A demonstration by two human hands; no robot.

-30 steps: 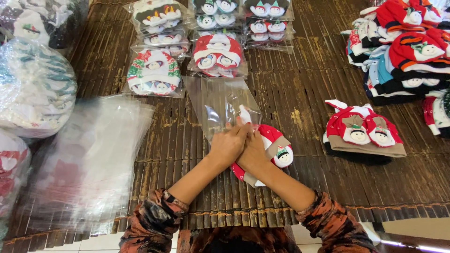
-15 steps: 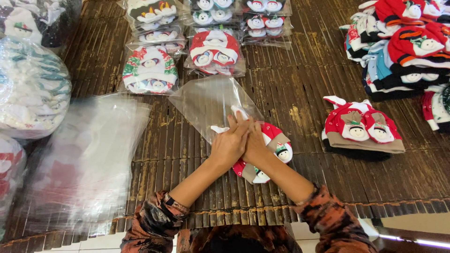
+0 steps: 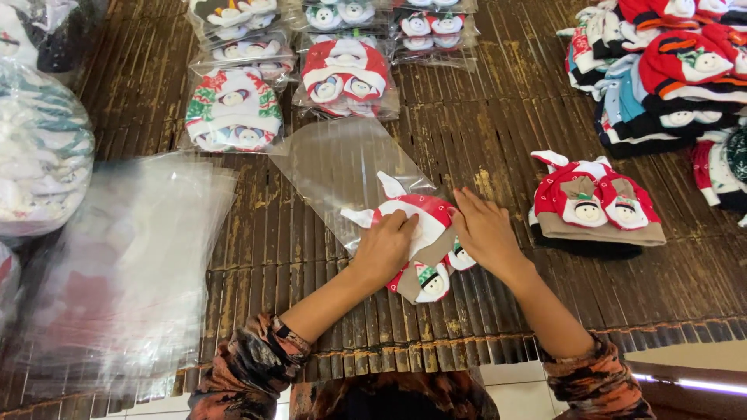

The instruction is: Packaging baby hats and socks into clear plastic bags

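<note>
From the head camera, the left hand (image 3: pixel 387 247) and the right hand (image 3: pixel 484 232) both lie flat, fingers spread and closed on nothing, pressing a red and white hat (image 3: pixel 419 237) at the mouth of a clear bag (image 3: pixel 342 167) on the slatted mat (image 3: pixel 482 140). The pressing seems meant to keep the hat flat (its white points already lie inside the bag). More loose hats (image 3: pixel 595 202) lie to the right, bagged ones (image 3: pixel 233 109) above, and spare bags (image 3: pixel 117 264) to the left.

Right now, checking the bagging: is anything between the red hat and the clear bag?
Nothing visible. Both hands, left hand and right hand, rest on the red hat, whose top already overlaps the mouth of the clear bag.
</note>
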